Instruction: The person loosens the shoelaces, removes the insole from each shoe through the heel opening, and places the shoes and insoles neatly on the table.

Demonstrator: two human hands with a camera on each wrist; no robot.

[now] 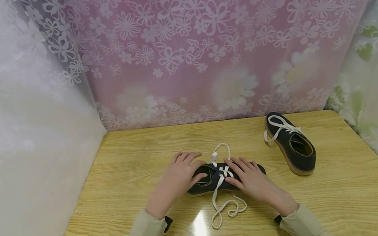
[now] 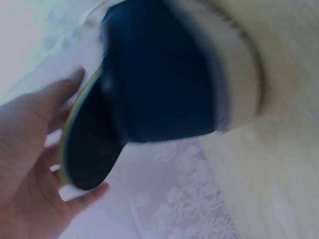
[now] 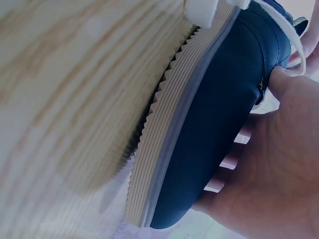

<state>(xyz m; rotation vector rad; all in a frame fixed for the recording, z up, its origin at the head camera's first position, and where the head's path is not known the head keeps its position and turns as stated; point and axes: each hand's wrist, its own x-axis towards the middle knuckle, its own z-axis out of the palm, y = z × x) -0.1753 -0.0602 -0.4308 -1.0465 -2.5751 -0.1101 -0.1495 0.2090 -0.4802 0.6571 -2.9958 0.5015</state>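
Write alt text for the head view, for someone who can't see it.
A person's left hand is at the opening of a dark shoe on a wooden table, the right hand over its front. Loose white laces trail from it. A second dark shoe sits farther back to the right, before a pink floral backdrop.

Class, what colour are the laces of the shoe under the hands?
The laces are white, clearest in the head view.
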